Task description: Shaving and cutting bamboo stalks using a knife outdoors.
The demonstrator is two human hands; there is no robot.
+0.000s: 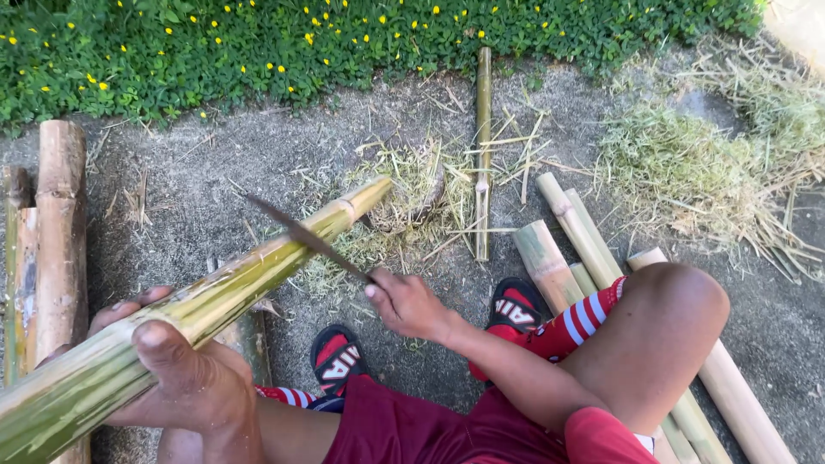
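Note:
My left hand [176,365] grips a long green bamboo pole [249,275] near its lower end; the pole slants up to the right, its tip over a pile of shavings. My right hand [408,305] holds the handle of a long dark knife [301,234], whose blade lies across the pole's upper side. The pole's skin looks partly shaved, with pale streaks. My legs in red shorts, striped socks and red-black sandals are below.
Cut bamboo lengths [60,223] lie at the left. More bamboo pieces [584,241] lie by my right leg. A thin bamboo stick [483,146] points toward a flowering green hedge [344,34]. Dry grass [713,163] and shavings [412,198] cover the ground.

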